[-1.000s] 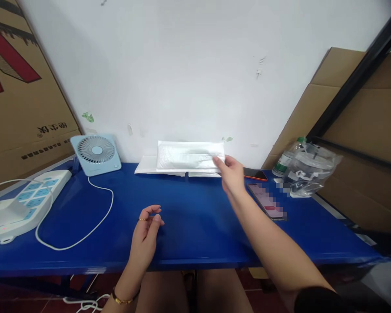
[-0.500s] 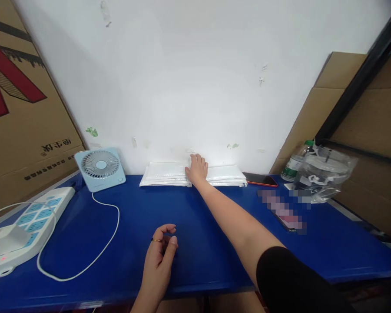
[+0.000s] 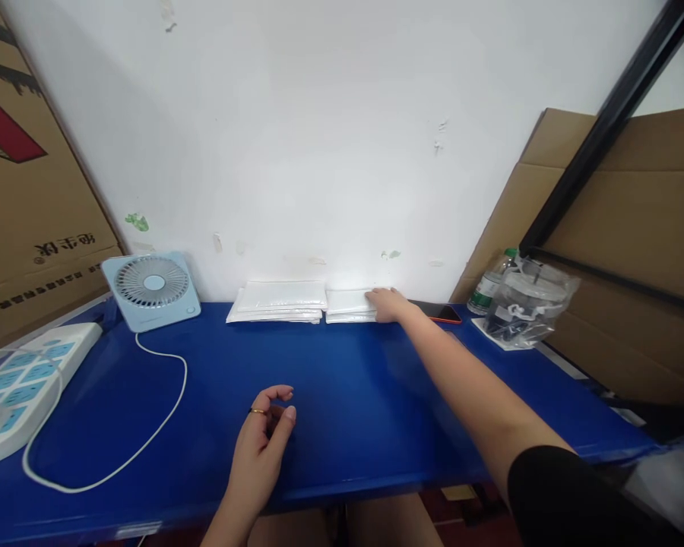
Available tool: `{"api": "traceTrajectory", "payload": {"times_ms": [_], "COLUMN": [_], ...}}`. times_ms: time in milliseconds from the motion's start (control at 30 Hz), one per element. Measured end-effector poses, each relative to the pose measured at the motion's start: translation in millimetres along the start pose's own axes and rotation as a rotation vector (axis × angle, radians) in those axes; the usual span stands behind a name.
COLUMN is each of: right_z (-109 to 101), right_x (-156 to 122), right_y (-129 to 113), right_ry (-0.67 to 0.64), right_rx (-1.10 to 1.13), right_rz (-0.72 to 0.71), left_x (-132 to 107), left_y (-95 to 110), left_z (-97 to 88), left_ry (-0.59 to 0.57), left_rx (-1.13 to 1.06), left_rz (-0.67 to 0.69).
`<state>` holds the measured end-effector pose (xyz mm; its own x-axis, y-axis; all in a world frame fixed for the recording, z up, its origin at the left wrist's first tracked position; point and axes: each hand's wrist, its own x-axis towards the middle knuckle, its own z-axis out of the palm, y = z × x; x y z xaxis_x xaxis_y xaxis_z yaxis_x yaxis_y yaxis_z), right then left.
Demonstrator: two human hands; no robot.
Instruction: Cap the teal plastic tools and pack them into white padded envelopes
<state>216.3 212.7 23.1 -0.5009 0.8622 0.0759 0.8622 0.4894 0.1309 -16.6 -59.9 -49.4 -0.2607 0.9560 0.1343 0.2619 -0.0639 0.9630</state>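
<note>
Currently, I have the right hand (image 3: 386, 304) at the far side of the blue table (image 3: 342, 395), fingers laid over the right end of the right stack of white packets (image 3: 347, 302); from where I sit, I cannot tell whether they clamp it. That stack lies flat by the wall (image 3: 319, 152), just beside the left stack of white packets (image 3: 279, 296). My left hand (image 3: 259, 444) is near, left of centre, half curled with thumb and fingertips apart. Far left is a blue fan (image 3: 153, 292); nearer, a white power strip (image 3: 37, 372). To the far right I see a dark phone (image 3: 441, 313), a green-capped bottle (image 3: 486, 292) and a bagged cup (image 3: 529, 305)
</note>
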Motion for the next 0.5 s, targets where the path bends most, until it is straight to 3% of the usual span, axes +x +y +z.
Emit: {"api": "traceTrajectory", "payload": {"times_ms": [100,267,400,500], "right_z": [5.7,0.3,2.8,16.8], "right_x": [-12.6,-32.6,-73.7,-111.0], "right_y": [16.5,15.0,2.0,-25.1], "right_ry": [0.029,0.124,0.331,0.410], "right_rx": [-0.053,-0.102,-0.040,0.088], "right_rz": [0.066,0.117,0.147,-0.059], "left_x": [2.7,3.6,17.4,39.3], "left_y": [4.5,23.0,34.5,38.2], "left_z": [7.9,37.0,70.5,91.6], "left_ry": [-0.003,-0.092,-0.110,-0.008], "left_rx": [-0.155,-0.644,-0.917,-1.024], "left_rz": [-0.050,-0.290,-0.419,-0.442]}}
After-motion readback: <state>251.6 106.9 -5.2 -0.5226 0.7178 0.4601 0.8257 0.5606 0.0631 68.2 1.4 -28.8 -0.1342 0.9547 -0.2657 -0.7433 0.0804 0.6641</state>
